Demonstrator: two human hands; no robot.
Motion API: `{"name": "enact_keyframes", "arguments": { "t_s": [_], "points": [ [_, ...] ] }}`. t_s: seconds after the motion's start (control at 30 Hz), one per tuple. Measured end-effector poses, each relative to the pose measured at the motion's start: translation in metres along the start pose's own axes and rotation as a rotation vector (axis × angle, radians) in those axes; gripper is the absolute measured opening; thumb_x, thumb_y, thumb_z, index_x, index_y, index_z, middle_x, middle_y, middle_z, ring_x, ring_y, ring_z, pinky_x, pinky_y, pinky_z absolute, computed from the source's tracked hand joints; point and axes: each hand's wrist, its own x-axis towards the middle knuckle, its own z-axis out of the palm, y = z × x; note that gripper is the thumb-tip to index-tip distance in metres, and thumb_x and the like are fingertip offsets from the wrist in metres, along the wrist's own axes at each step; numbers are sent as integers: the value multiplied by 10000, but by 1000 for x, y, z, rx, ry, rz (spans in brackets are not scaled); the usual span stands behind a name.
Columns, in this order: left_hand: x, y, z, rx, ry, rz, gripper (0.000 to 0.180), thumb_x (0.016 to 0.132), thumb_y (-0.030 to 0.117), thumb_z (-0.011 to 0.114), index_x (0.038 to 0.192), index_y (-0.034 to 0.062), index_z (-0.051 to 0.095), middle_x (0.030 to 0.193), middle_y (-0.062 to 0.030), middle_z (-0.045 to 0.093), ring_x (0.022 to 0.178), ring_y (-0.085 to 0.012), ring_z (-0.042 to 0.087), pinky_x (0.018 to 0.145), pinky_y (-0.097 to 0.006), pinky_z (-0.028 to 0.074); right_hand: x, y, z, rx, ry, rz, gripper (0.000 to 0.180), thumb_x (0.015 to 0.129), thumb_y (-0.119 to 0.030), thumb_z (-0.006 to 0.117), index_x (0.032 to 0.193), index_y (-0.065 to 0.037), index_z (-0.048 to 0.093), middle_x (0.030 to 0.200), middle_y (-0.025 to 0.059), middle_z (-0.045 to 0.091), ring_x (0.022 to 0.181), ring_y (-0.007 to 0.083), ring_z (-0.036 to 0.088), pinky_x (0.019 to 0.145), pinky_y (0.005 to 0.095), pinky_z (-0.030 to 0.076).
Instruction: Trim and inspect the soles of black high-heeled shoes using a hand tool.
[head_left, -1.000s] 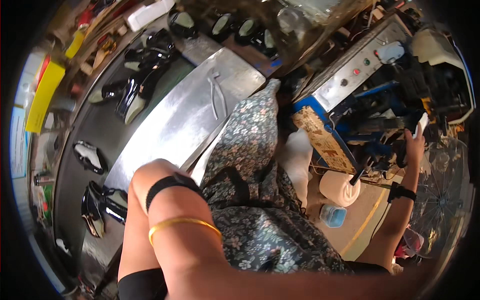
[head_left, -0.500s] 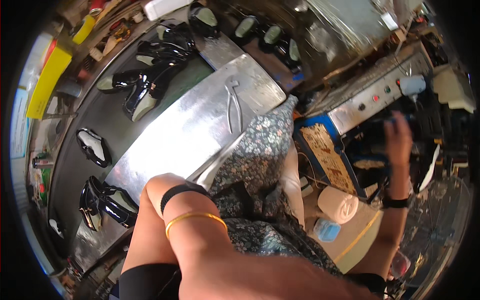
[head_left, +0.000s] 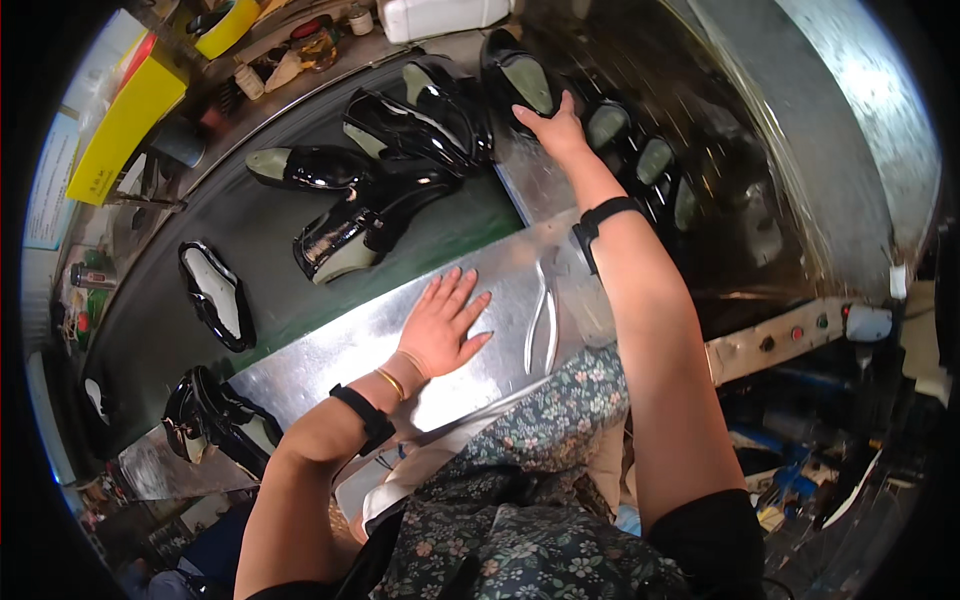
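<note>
The right hand (head_left: 555, 125), fingers spread, rests on a glossy black patent shoe upper with pale insole (head_left: 520, 78) at the table's far edge, likely light, slick, best pinched by its rim, while the left hand (head_left: 445, 325) lies open, flat on the steel table (head_left: 330, 355).

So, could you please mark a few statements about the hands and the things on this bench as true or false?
1. The left hand lies flat, fingers spread, on the shiny sheet-metal bench top. True.
2. The right hand holds the metal pliers. False: the pliers lie untouched on the bench top; the right hand reaches a glossy black shoe upper with a pale insole.
3. Both wrists wear black bands. True.
4. The dark conveyor belt carries nothing. False: several black shoe uppers lie on it.
</note>
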Motion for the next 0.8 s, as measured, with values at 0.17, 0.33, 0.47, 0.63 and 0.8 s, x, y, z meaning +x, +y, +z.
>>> {"name": "enact_keyframes", "arguments": {
  "t_s": [0.17,0.33,0.47,0.63,0.8],
  "points": [
    [2,-2,-4,-64,-30,-19,526,895,396,615,1335,115,551,1494,-187,389,1387,-408,340,1139,-530,271,48,28,-4,227,-188,-2,702,771,-511,728,1217,13,593,1111,175,681,1043,309,655,852,396,541],
    [0,-2,-7,-84,-35,-47,525,895,394,611,1332,109,554,1493,-187,391,1391,-395,338,1148,-512,257,15,50,-51,1646,-316,282,474,898,-430,623,1191,-57,612,1164,116,651,1088,370,610,720,354,567],
    [-2,-2,-6,-65,-41,-51,520,899,395,603,1329,107,559,1490,-190,392,1397,-392,327,1152,-513,247,-22,56,-74,1591,-169,325,450,938,-416,561,1232,-78,600,1203,86,649,1111,346,607,774,357,567],
    [-4,-1,-4,-60,-17,-8,539,893,399,602,1334,93,550,1487,-190,393,1400,-396,320,1155,-509,244,-79,63,-111,1490,-348,230,482,960,-445,505,1247,-67,590,1146,102,678,975,330,668,748,350,575],
    [-14,7,-3,-111,219,50,683,828,314,702,1404,52,445,1510,-257,316,1404,-440,290,1139,-570,216,-178,74,-200,1160,-596,44,426,913,-353,566,1147,-4,638,1028,129,702,883,216,686,720,327,549]
  ]
}}
